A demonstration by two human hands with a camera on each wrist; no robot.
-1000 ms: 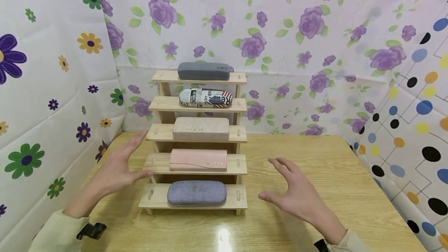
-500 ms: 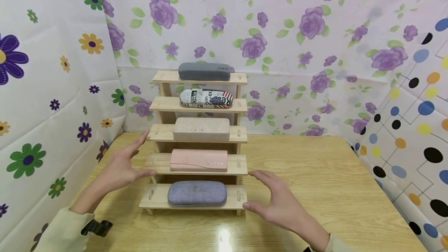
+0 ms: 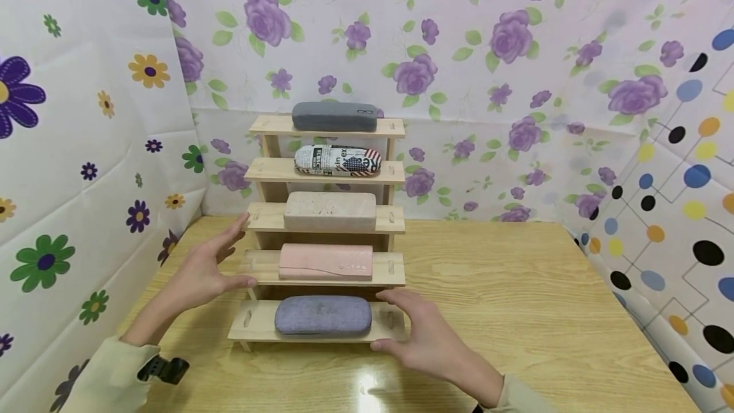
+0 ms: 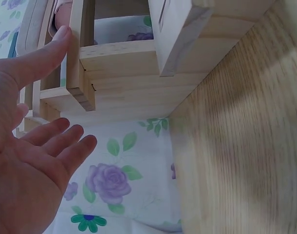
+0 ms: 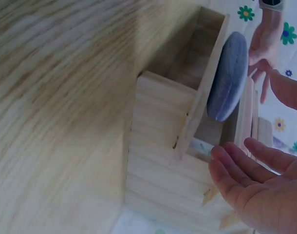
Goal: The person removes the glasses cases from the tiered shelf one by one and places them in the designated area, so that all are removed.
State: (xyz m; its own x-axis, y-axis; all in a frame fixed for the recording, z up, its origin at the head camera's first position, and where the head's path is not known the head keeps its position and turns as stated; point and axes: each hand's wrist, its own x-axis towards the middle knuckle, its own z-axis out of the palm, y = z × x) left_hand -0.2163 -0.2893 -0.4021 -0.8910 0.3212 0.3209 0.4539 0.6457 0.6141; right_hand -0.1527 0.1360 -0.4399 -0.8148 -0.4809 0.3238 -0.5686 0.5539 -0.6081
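Observation:
A stepped wooden rack [image 3: 252, 330] holds one glasses case on each tier. From the bottom they are a blue-purple fabric case [image 3: 323, 315], a pink case [image 3: 325, 262], a cream case [image 3: 329, 211], a newsprint-patterned case [image 3: 337, 161] and a grey case [image 3: 334, 116]. My left hand [image 3: 197, 276] is at the rack's left side, thumb by the second tier's end and fingers spread toward the third. My right hand [image 3: 427, 336] is at the bottom tier's right end, its thumb and fingers apart near the blue-purple case. Neither hand holds anything.
The rack stands on a wood-grain table [image 3: 493, 266]. Behind it hangs a purple-flowered cloth [image 3: 447, 113]. Printed cloths enclose the left side [image 3: 109, 164] and the right side [image 3: 676, 222]. A black band [image 3: 163, 369] is on the left wrist.
My right hand has moved left from beside the rack to the bottom tier's right end. My left hand has shifted slightly right, closer to the rack. The cases have stayed in place.

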